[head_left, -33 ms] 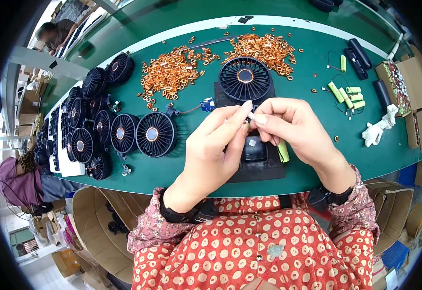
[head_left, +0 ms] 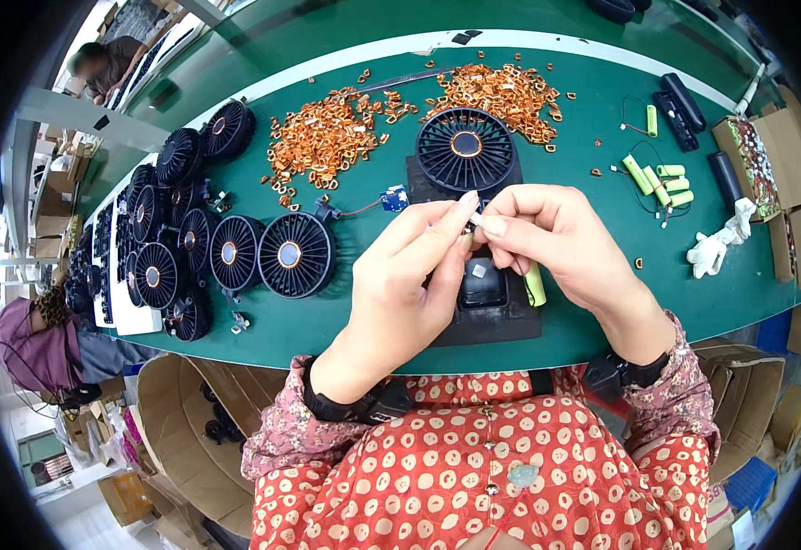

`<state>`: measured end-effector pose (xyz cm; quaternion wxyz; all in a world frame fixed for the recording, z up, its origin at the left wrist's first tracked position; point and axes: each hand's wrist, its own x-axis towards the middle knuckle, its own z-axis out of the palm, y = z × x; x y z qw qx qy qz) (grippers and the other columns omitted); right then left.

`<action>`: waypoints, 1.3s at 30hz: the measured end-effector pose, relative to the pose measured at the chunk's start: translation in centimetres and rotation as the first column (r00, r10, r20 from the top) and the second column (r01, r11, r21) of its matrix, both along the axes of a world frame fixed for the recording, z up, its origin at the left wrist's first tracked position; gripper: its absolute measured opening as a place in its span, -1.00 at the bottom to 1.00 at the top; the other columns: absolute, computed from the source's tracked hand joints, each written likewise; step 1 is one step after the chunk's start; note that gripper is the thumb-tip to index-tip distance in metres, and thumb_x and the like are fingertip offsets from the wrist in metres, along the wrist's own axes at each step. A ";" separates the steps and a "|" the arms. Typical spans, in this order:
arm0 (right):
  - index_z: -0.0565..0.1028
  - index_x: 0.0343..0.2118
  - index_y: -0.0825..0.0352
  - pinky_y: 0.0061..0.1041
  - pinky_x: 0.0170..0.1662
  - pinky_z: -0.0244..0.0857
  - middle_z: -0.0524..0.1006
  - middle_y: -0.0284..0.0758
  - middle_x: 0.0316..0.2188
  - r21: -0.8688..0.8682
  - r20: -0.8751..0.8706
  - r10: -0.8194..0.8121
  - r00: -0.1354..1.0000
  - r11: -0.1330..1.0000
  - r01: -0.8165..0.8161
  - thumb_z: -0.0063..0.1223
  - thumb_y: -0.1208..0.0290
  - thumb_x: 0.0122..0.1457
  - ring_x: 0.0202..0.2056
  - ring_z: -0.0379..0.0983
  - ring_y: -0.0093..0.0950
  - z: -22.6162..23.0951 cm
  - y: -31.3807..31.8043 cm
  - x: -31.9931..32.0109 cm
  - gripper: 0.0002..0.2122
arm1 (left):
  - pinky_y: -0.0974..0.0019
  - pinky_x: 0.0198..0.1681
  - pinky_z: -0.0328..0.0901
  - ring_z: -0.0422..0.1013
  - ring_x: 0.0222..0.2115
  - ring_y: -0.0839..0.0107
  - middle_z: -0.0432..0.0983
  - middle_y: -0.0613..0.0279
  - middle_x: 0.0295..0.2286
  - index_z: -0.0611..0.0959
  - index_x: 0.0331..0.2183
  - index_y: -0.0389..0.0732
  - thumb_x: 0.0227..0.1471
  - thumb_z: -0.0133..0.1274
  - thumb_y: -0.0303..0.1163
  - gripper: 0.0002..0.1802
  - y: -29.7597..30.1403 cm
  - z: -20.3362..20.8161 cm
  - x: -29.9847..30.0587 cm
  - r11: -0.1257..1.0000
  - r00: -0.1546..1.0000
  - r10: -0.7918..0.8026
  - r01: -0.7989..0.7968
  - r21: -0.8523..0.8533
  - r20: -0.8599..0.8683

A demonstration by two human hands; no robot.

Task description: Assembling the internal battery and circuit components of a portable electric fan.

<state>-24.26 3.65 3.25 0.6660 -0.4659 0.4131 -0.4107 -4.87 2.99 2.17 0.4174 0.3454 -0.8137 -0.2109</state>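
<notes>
My left hand [head_left: 398,280] and my right hand [head_left: 561,240] meet over the dark work mat [head_left: 492,328], fingertips pinched together. Between them shows a small white connector [head_left: 476,221], gripped by the right thumb and finger; what the left fingertips pinch is mostly hidden. A green battery cell [head_left: 534,286] hangs or lies just below my right fingers. Under both hands lies a black fan body [head_left: 483,291] with a small pale square on it. Its round slatted fan head [head_left: 465,151] points away from me, with an orange ring at the centre.
Orange rings [head_left: 318,147] lie in two heaps at the back. Several black fans [head_left: 296,256] stand at left, with a blue circuit board [head_left: 394,198] on a red wire. Loose green cells [head_left: 657,181], a white crumpled cloth [head_left: 721,240] and an open carton [head_left: 751,165] are at right.
The green battery cell below my right hand has shifted very slightly. Both hands keep the same pinch and position.
</notes>
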 end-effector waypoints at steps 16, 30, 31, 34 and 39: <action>0.57 -0.37 0.42 -0.52 -0.44 0.34 0.58 -0.29 -0.56 -0.304 -0.512 -0.149 0.846 0.953 -0.016 0.17 0.29 0.19 -0.58 0.43 -0.57 0.3 0.4 -1.2 -0.77 | 0.28 -0.40 0.40 0.50 -0.45 0.27 0.54 0.19 -0.39 0.54 -0.01 -0.20 -0.15 0.18 -0.58 -0.44 -1.4 0.2 -0.7 0.987 0.995 -0.031 0.015 0.162 0.100; 0.51 -0.41 0.38 -0.46 -0.38 0.30 0.43 -0.30 -0.50 -0.615 -0.601 -0.290 0.745 0.763 -0.199 0.14 0.53 0.09 -0.44 0.43 -0.42 0.3 -0.5 -2.1 -0.94 | 0.39 -0.33 0.39 0.43 -0.44 0.44 0.53 0.24 -0.34 0.49 0.07 -0.17 -0.22 0.27 -0.64 -0.28 -2.0 -0.4 -0.4 0.993 0.990 -0.095 0.086 0.086 0.102; 0.52 -0.40 0.41 -0.57 -0.43 0.26 0.44 -0.34 -0.51 -0.567 -0.556 -0.259 0.790 0.813 -0.132 0.13 0.55 0.11 -0.49 0.42 -0.55 0.1 -0.5 -2.2 -0.95 | 0.38 -0.30 0.38 0.43 -0.41 0.43 0.53 0.22 -0.32 0.50 0.06 -0.18 -0.22 0.29 -0.63 -0.29 -2.0 -0.4 -0.2 0.999 0.993 -0.032 0.029 0.026 0.112; 0.52 -0.41 0.44 -0.63 -0.43 0.25 0.46 -0.39 -0.49 -0.379 -0.530 -0.205 0.823 0.925 -0.013 0.12 0.52 0.15 -0.49 0.41 -0.66 -0.2 -0.9 -2.6 -0.91 | 0.35 -0.25 0.38 0.43 -0.33 0.38 0.53 0.16 -0.28 0.56 -0.04 -0.23 -0.22 0.30 -0.61 -0.41 -1.2 -1.1 0.8 0.993 0.988 0.106 -0.110 0.030 0.109; 0.52 -0.41 0.47 -0.68 -0.38 0.28 0.50 -0.42 -0.47 -0.260 -0.423 -0.131 0.897 0.965 0.018 0.13 0.49 0.17 -0.45 0.42 -0.71 -0.4 -0.8 -2.3 -0.87 | 0.20 -0.25 0.37 0.43 -0.29 0.14 0.51 0.10 -0.29 0.63 -0.21 -0.26 -0.22 0.29 -0.57 -0.59 -0.1 -1.7 1.2 0.994 0.983 0.099 -0.090 -0.062 0.157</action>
